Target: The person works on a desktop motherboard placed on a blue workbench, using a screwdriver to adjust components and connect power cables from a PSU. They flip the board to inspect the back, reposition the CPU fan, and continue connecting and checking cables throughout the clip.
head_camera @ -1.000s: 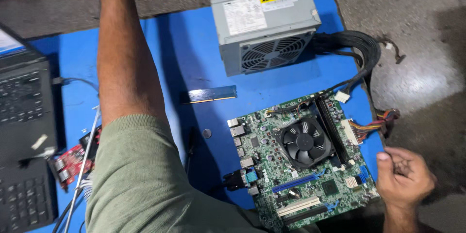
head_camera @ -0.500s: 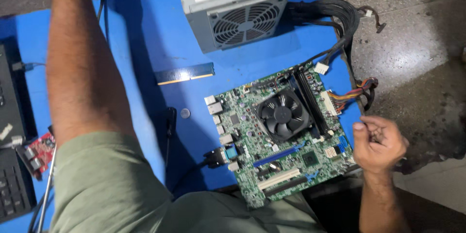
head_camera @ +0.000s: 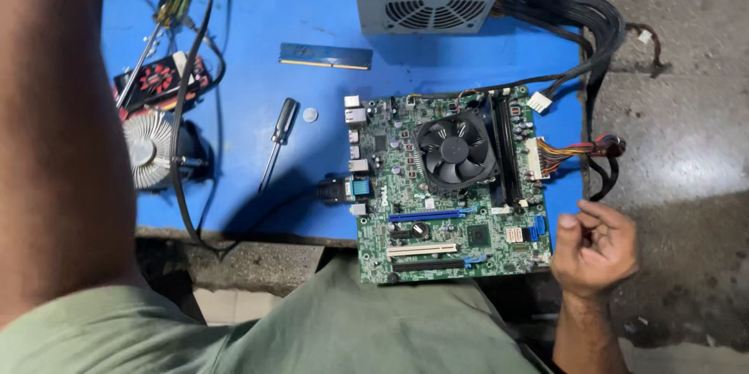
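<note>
Curling loosely into a fist, the right hand hovered just off the motherboard's near right corner, gripping nothing visible, much as half a second before. The view had shifted, bringing a small screwdriver, a finned heatsink and a red card into sight left of the motherboard. The left hand was out of frame, its grip unknowable.

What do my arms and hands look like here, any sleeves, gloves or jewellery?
Both hands are bare. The right hand has no glove, and no ring or watch shows on it or its bare wrist. The left forearm is bare too, with a short olive-green sleeve at the shoulder. The left hand itself is out of frame.
</note>
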